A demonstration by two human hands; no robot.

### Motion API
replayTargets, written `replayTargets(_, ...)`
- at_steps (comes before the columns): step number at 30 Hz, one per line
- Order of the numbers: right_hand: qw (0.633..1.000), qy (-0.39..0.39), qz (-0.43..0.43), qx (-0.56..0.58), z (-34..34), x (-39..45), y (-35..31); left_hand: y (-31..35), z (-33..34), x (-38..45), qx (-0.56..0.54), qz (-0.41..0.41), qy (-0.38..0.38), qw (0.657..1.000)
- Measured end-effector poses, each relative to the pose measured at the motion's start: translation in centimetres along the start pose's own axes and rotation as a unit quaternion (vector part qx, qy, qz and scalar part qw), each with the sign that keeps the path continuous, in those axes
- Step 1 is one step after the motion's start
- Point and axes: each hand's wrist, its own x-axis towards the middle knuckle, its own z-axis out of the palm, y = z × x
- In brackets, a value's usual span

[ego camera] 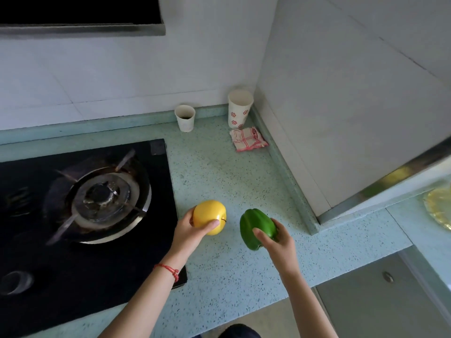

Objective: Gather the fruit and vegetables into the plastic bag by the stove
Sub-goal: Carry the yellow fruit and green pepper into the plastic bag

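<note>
Left hand [188,230] grips a yellow apple [209,217], thumb across its front, held just off the stove's [73,215] right edge. Right hand [278,242] grips a green pepper [256,228] beside it; the two items are near but apart, both above the worktop [219,172]. A red string circles the left wrist. Toward the worktop's far right corner lies a folded cloth [247,139]; behind it stand a patterned cup [240,108] and a plain cup [185,117] against the wall. The bag cannot be identified with certainty.
</note>
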Motion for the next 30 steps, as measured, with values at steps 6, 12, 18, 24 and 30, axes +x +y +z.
replayTargets(6,0.995,-0.089,-0.021,0.037,1.1,0.2,-1.3,-0.7,-3.0,-3.2,-0.079,0.004,0.079,0.994)
replayTargets(12,0.973,-0.222,-0.048,0.033,3.2,-0.3,-3.1,-2.5,-5.1,-8.5,-0.109,-0.022,0.218,0.97)
replayTargets(18,0.934,-0.351,-0.07,-0.019,5.5,-2.9,-3.0,-5.5,-4.9,-15.6,-0.135,-0.069,0.38,0.912)
replayTargets(24,0.886,-0.449,-0.091,-0.075,9.4,-7.7,-1.7,-9.4,-5.3,-24.2,-0.262,-0.043,0.472,0.841)
replayTargets(30,0.825,-0.541,-0.106,-0.128,14.4,-14.6,0.0,-13.7,-6.6,-32.0,-0.341,-0.044,0.556,0.757)
